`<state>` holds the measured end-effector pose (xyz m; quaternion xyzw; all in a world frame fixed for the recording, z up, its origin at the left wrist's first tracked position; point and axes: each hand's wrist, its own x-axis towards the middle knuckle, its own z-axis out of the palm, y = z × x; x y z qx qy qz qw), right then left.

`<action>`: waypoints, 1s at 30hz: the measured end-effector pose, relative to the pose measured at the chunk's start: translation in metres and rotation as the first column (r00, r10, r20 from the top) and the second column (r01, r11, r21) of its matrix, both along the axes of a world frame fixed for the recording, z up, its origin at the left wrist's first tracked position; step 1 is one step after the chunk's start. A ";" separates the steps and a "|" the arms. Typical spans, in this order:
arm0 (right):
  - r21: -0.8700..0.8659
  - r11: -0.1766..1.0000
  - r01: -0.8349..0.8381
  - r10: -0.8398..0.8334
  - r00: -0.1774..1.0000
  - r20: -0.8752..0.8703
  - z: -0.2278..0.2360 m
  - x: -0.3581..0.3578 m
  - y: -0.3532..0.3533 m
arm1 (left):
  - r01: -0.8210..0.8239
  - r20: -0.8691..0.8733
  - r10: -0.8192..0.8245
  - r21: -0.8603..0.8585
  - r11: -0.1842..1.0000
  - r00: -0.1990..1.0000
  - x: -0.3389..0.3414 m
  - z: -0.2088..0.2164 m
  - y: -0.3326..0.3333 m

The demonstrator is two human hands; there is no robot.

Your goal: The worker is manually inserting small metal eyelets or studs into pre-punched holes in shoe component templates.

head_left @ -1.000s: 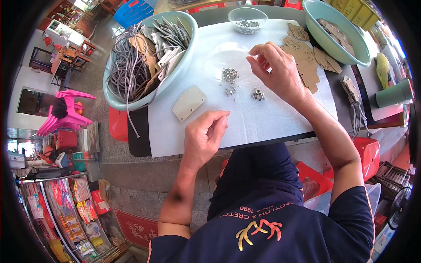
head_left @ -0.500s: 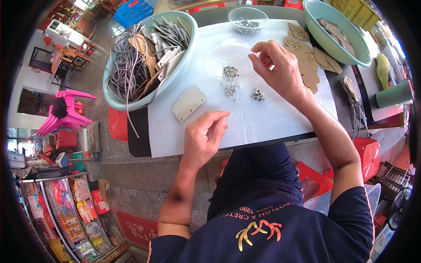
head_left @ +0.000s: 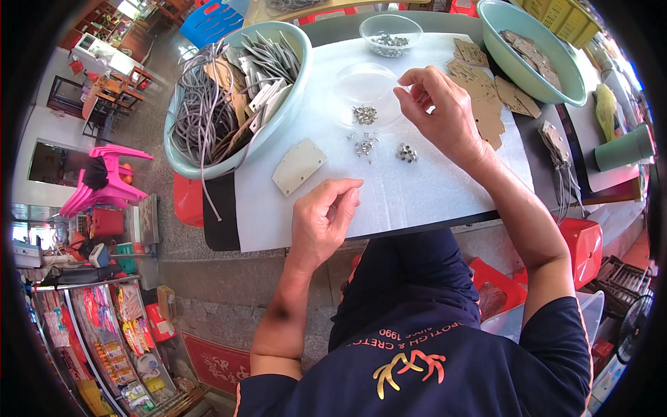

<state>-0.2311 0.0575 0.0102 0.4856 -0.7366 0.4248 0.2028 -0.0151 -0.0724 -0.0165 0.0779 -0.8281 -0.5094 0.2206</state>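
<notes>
Above the front of the white sheet (head_left: 431, 194), my left hand (head_left: 321, 217) is curled, index finger and thumb close together. My right hand (head_left: 441, 111) is raised over the sheet's right half, thumb and index finger pinched. What either hand holds, if anything, is too small or hidden. Nearest the left hand lies a pale grey flat plate with small holes (head_left: 300, 167). Between the hands are small shiny metal pieces, like rivets: one pile (head_left: 364, 115) in a clear shallow dish (head_left: 354, 73), a scattered group (head_left: 364, 146) and a cluster of wider ones (head_left: 407, 153).
A pale green basin (head_left: 304, 62) at left holds grey cords and flat boards. A clear bowl (head_left: 391, 35) with metal pieces stands at the back. Brown boards (head_left: 486, 115) lie at right, below another green basin (head_left: 570, 76). A green cup (head_left: 622, 151) sits far right.
Both hands keep nearly the same place and pose. The view has shifted very slightly; nothing has visibly been picked up or put down.
</notes>
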 end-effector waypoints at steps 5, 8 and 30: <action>-0.042 0.999 0.002 0.001 0.997 0.072 -0.001 -0.005 0.001 | 0.005 0.009 -0.005 -0.001 1.000 1.000 -0.001 0.000 -0.001; -0.034 0.999 0.028 -0.018 0.962 0.272 0.001 -0.008 0.000 | 0.004 0.017 -0.004 -0.010 1.000 1.000 0.000 0.000 -0.002; 0.300 0.950 0.091 -0.042 0.985 -0.165 -0.005 -0.112 -0.023 | -0.005 -0.036 0.005 -0.004 1.000 0.999 0.002 -0.006 -0.001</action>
